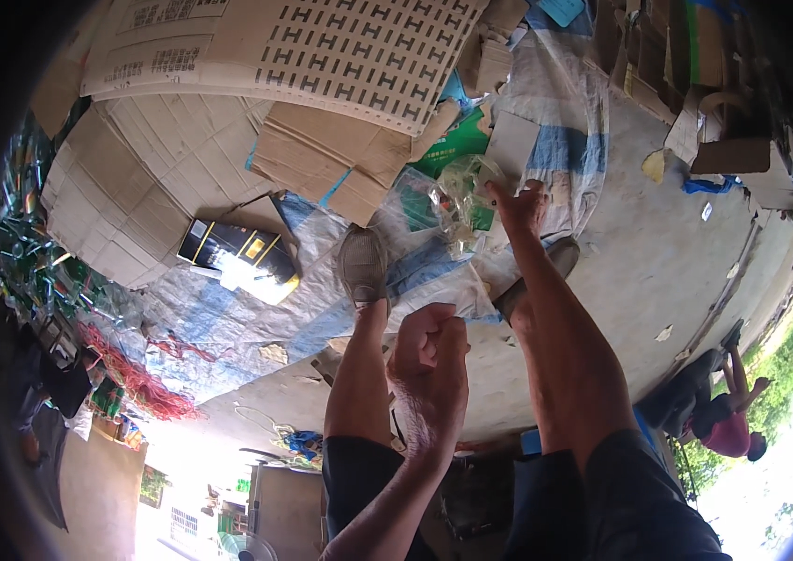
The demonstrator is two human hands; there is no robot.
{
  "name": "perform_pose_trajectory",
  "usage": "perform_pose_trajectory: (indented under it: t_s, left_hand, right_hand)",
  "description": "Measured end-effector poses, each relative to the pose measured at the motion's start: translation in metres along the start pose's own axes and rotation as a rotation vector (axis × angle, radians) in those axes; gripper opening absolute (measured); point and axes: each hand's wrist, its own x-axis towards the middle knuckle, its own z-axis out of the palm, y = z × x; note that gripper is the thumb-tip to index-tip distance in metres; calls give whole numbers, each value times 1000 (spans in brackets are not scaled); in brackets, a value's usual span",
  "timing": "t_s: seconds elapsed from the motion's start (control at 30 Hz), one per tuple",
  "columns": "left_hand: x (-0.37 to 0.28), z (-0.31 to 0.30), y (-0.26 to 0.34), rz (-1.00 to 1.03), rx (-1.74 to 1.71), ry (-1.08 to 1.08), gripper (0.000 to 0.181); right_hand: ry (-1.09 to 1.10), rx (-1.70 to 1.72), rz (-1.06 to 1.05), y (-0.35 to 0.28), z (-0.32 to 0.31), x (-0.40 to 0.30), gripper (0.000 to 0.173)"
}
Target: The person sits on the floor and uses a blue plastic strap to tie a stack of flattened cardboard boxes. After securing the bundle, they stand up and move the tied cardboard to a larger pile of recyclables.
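Note:
My right hand (524,209) reaches over the floor with its fingers apart, at the edge of a crumpled clear plastic piece (463,189); whether it touches the plastic is unclear. Beneath the plastic lies a green printed carton piece (456,144). Closer to me, my left hand (431,379) is raised between my shins with fingers curled in and no object visible in it. My left shoe (363,263) rests on a blue-and-white woven plastic sheet (242,336). The right shoe (563,256) is partly covered by my right arm.
Large flattened cardboard (361,49) with printed marks lies ahead, above a brown cardboard piece (333,151). To the left are a black-and-yellow box (239,256), green bottles (25,217) and red strings (140,379). Cardboard scraps (726,133) pile at right. Another person (722,421) sits farther right.

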Motion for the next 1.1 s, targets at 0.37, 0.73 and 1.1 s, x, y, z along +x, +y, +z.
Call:
perform_pose_trajectory:
  t_s: [0.37, 0.73, 1.1]
  left_hand:
    - [6, -2, -7, 21, 44, -4, 13]
    - [6, -3, -9, -10, 0, -21, 14]
    - [6, -3, -12, -16, -9, -30, 16]
  right_hand:
    - [-312, 323, 86, -4, 37, -23, 52]
    - [-106, 246, 66, -32, 70, -47, 56]
    - [-520, 464, 31, -33, 40, -62, 20]
